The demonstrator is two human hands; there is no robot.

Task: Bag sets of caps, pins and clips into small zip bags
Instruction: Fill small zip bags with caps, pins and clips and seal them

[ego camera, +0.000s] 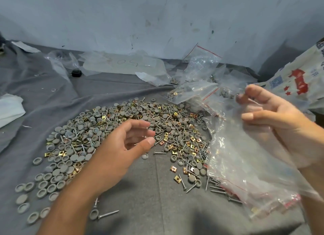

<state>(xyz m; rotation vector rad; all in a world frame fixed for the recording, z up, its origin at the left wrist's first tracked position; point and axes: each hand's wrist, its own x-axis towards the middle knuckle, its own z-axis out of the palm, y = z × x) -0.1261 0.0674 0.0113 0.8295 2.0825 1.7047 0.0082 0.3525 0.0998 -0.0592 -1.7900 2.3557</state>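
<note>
A broad heap (133, 134) of small hardware lies spread across the middle of a worktop covered in wrinkled grey cloth (52, 87): round, matte grey plastic caps (57, 166), some lying hollow side up; thin silver metal pins (182, 182) with flat heads; and shiny, brassy, square-cut metal clips (173, 168) with a hole in the centre. Loose caps trail out towards the near left corner, and single pins and clips lie scattered along the near edge of the heap. The left hand (121, 147) hovers over the middle of the heap, its fingers (140, 125) loosely curved and apart from the thumb, with nothing clearly between them. The right hand (273, 119) is raised near the right edge, its fingers (252, 90) bent and parted behind a thin, clear, crinkly film; whether they pinch it cannot be told. That film belongs to a stack of small zip bags (245, 168) with red seal lines, which drapes from the hand down to the near right corner and covers part of the heap's right side. Behind the heap, towards the far right, lie filled zip bags (189, 90) showing caps and clips inside, with further empty clear bags (201, 62) against the scuffed pale wall (157, 15). A large clear sheet (121, 64) with handwritten marks lies along the far edge, a small black object (76, 72) beside it. A printed woven sack (298, 80) with red shapes leans in at the right edge, and white paper (8, 108) lies at the left edge.
</note>
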